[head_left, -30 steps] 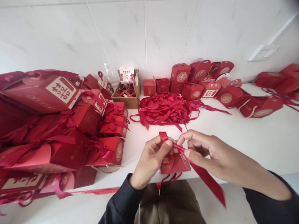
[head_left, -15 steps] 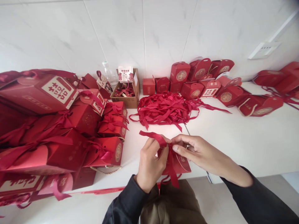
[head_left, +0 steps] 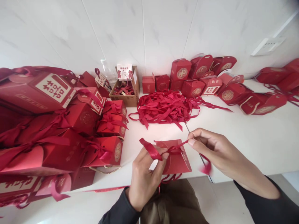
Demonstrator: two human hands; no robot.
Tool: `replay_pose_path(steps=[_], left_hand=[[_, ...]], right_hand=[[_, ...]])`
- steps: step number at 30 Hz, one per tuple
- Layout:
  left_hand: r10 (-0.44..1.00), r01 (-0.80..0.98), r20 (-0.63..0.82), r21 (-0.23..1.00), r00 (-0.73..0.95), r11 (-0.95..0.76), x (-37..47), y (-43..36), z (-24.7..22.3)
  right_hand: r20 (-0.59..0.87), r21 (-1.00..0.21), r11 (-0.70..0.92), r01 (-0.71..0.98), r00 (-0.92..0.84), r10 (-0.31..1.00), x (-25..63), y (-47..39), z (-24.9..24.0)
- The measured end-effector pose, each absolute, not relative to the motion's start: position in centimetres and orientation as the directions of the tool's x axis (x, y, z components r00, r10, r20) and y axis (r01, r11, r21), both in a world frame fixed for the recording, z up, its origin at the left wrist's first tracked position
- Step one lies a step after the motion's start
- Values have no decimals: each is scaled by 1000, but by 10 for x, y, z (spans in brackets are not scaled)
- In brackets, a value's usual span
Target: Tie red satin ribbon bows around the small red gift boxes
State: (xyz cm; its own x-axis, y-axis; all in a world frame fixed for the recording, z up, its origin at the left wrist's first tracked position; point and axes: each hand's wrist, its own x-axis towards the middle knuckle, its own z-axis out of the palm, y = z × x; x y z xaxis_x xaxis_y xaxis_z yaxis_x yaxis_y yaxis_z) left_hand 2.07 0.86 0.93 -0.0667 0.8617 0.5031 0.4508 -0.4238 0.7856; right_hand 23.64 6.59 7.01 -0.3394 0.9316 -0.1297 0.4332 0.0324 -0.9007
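Note:
A small red box [head_left: 176, 163] lies at the front edge of the white table, with a red ribbon [head_left: 175, 150] knotted across its top. On the left side of the box, my left hand [head_left: 149, 171] pinches one part of the ribbon, and a loose end curls up over the fingers. My right hand [head_left: 211, 149] is off to the right, pinching the other part between thumb and forefinger. That part is stretched taut from the knot, and its blurred tail hangs below the palm.
A heap of red ribbons [head_left: 165, 109] lies behind the hands. Tied red boxes [head_left: 88, 119] are stacked at left. A cardboard box [head_left: 130, 101] and more red boxes [head_left: 196, 88] stand along the wall. A socket [head_left: 267, 46] is at upper right.
My right hand has moved right, away from the knot, drawing the ribbon taut. My left hand has shifted slightly left and down. More of the box top now shows.

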Motion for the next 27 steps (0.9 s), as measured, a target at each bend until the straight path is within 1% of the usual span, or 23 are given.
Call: replay_pose_path(steps=[3, 7, 11, 15, 17, 19, 21, 23, 24, 25, 26, 27], left_hand=[[894, 492, 437, 802, -96, -339, 13, -4, 7], [914, 538, 364, 814, -180, -218, 4, -16, -5], [919, 501, 274, 859, -282, -102, -1, -20, -21], [940, 397, 124, 918, -317, 13, -4, -19, -24], [953, 279, 29, 958, -302, 59, -6, -19, -20], [963, 124, -10, 991, -268, 45, -8, -18, -14], [971, -11, -8, 1000, -237, 5, -10, -14, -7], [974, -80, 0, 997, -227, -18, -10, -7, 2], [974, -84, 6, 996, -226, -26, -10, -2, 8], [973, -68, 25, 997, -229, -41, -9, 5, 14], [972, -33, 56, 997, -227, -65, -8, 12, 21], [970, 15, 100, 995, -219, -99, -6, 19, 29]], right_hand=[[-160, -866, 21, 499, -318, 934, 252, 63, 62], [-251, -836, -47, 547, -304, 919, 271, 59, 39], [-244, -816, -31, 578, -295, 924, 276, 56, 19], [-230, -809, -18, 587, -289, 929, 274, 55, 14], [-218, -814, -6, 581, -294, 931, 274, 56, 14], [-186, -814, 17, 581, -288, 939, 276, 57, 14], [-120, -801, 62, 596, -262, 958, 277, 59, 15], [30, -753, 183, 632, -244, 969, 277, 62, 18], [148, -698, 273, 662, -239, 960, 275, 63, 20], [272, -615, 358, 702, -237, 933, 273, 65, 24], [385, -514, 426, 744, -243, 890, 269, 67, 28], [468, -415, 470, 779, -260, 845, 265, 69, 33]])
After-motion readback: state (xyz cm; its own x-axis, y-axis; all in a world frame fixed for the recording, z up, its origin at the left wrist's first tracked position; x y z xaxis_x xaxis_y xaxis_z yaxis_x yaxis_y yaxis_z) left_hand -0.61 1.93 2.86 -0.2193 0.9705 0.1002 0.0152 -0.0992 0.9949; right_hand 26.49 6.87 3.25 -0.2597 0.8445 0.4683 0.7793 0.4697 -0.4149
